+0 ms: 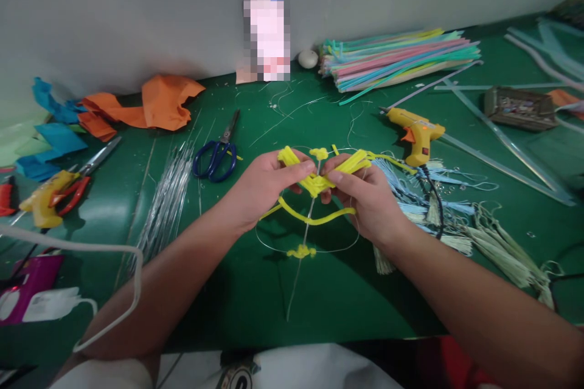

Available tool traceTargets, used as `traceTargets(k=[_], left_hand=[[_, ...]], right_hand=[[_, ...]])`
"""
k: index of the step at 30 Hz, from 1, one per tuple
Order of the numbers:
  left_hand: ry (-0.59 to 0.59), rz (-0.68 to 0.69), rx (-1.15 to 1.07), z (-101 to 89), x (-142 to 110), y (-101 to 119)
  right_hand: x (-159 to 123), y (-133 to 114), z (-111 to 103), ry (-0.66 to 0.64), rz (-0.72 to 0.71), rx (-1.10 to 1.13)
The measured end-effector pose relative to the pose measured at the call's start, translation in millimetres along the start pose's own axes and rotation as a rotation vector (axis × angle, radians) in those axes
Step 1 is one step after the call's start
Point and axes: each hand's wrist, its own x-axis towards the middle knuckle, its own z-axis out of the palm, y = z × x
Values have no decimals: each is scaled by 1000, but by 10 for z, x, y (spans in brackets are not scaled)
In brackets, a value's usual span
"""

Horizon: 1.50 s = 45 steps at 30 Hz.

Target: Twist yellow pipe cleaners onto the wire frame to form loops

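Between my hands is a bundle of yellow pipe cleaners (pixel 314 184), bent into a V. My left hand (pixel 274 179) pinches its left arm, and my right hand (pixel 360 185) pinches the right arm. The bundle lies across a thin wire ring (pixel 269 246) with a straight wire stem (pixel 295 285) running through it. Small yellow tufts (pixel 301 251) sit where stem and ring cross, at top and bottom. A loose yellow strand (pixel 314 219) curves below my fingers, and other strands trail to the right.
Blue-handled scissors (pixel 215 159) and silver wires (pixel 166 200) lie left. A yellow glue gun (pixel 417 134) stands right, near pale tassels (pixel 506 249). Colourful pipe cleaners (pixel 396 61) are piled behind. Far left are another glue gun (pixel 48 200), orange paper (pixel 164 103) and a white cable (pixel 104 247).
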Motion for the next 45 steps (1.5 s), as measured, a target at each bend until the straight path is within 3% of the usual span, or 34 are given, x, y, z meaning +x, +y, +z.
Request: traceTargets(k=[4,6,8,10,12,15,22,35,40,45], left_hand=[[73,122,217,-81,5,-8],[268,360,363,-120,-15,-9],[457,702,612,-132,-54,-2],[419,992,966,-109,-98,4],[297,1099,1198,-62,-132,3],[213,1096,1323,5,-153,-9],[268,1024,1376,63,-186,-11],[243,888,1326,103,-206,-27],[331,920,1315,119,-213,-27],[295,911,1319,117,-203,-32]], right_hand=[[3,3,3,1,10,1],[1,3,1,11,7,1],[-2,1,2,16,10,-10],[-3,-2,7,10,17,-21],[-2,1,14,9,15,-18],[-1,20,16,31,8,-11],[-11,55,5,54,2,-19],[-15,52,10,49,-41,-42],[-19,43,22,45,-48,-62],[-28,43,27,54,-75,-58]])
